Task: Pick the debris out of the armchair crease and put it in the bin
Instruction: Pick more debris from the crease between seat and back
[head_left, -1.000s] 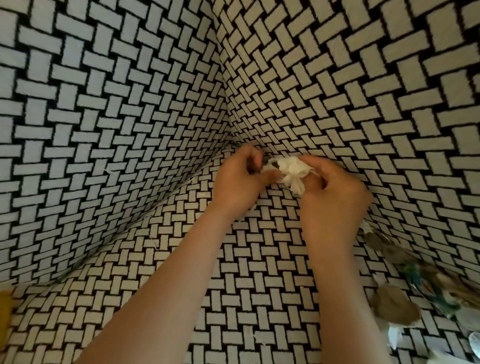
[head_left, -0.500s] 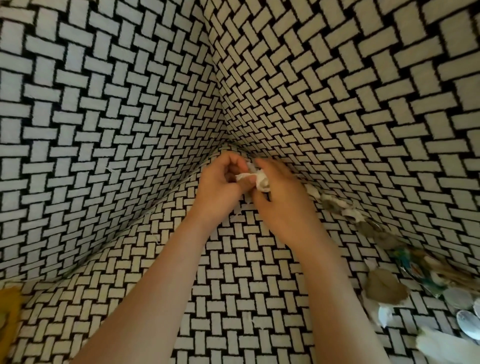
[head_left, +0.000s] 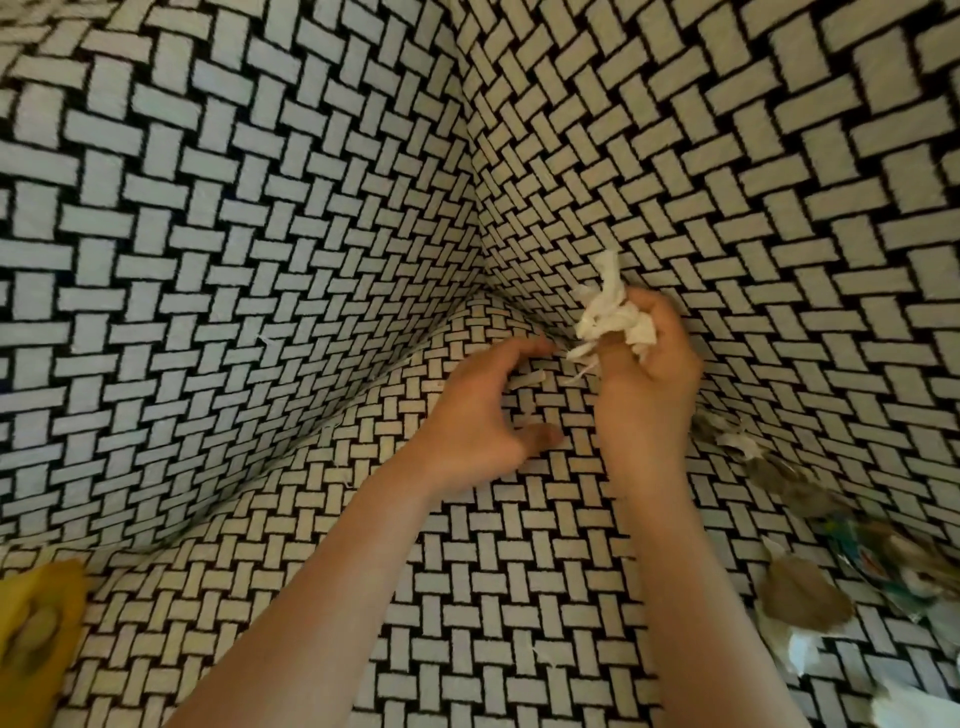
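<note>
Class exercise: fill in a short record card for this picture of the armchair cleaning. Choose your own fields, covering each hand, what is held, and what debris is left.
Setting: armchair corner, black-and-white woven fabric
Right hand: closed on crumpled white tissue, raised off the seat
Left hand: open, empty, fingers curled near the crease
Debris left: brown leaf, white scraps and a colourful wrapper along the right crease
Bin: not in view
Other: yellow object at lower left edge

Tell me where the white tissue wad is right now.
In the head view, the tissue wad is gripped in the right hand, lifted just right of the armchair's back corner, with the empty left hand beside it.
</note>
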